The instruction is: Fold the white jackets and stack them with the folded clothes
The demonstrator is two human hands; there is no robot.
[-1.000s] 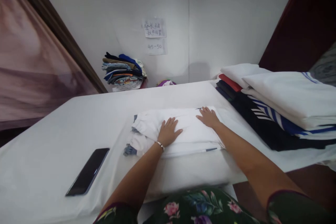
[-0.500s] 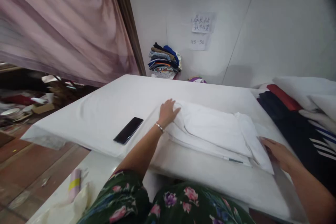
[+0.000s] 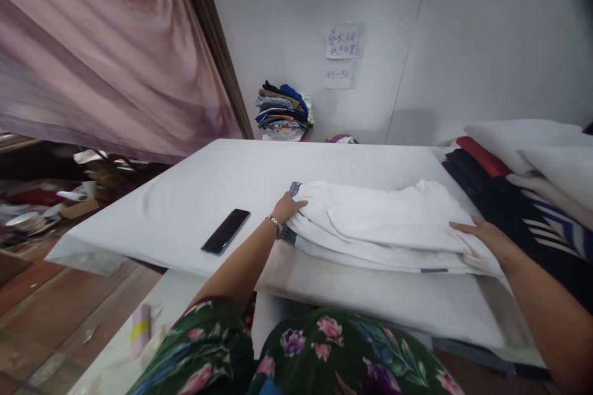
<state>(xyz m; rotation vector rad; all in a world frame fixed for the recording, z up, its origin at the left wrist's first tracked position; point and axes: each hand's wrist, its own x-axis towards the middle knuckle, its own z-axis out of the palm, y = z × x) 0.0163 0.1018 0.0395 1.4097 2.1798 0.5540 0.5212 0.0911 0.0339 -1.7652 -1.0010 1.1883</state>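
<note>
A white folded garment [image 3: 380, 216] lies across the near part of the white-covered table [image 3: 194, 185]. Blue-grey cloth edges show at its left end, and a small dark strip sits along its front edge. My left hand [image 3: 286, 207] grips the left end, with the thumb over the top and other fingers partly hidden. At the opposite end, my right hand [image 3: 493, 241] holds the garment's right side; its lower fingers are tucked out of sight. The cloth between both hands is rumpled and slightly raised.
A black phone [image 3: 226, 231] lies left of the garment. Dark striped clothes [image 3: 504, 210] and white cushion-like bundles [image 3: 556, 136] are piled at right. Folded clothes [image 3: 282, 110] stand stacked by the wall. A pink-and-yellow roll [image 3: 140, 330] rests on a lower surface, front left.
Both hands have closed on the garment's ends and lifted it a little. Blue-grey cloth now shows at its left end. The view has shifted slightly to the right.
</note>
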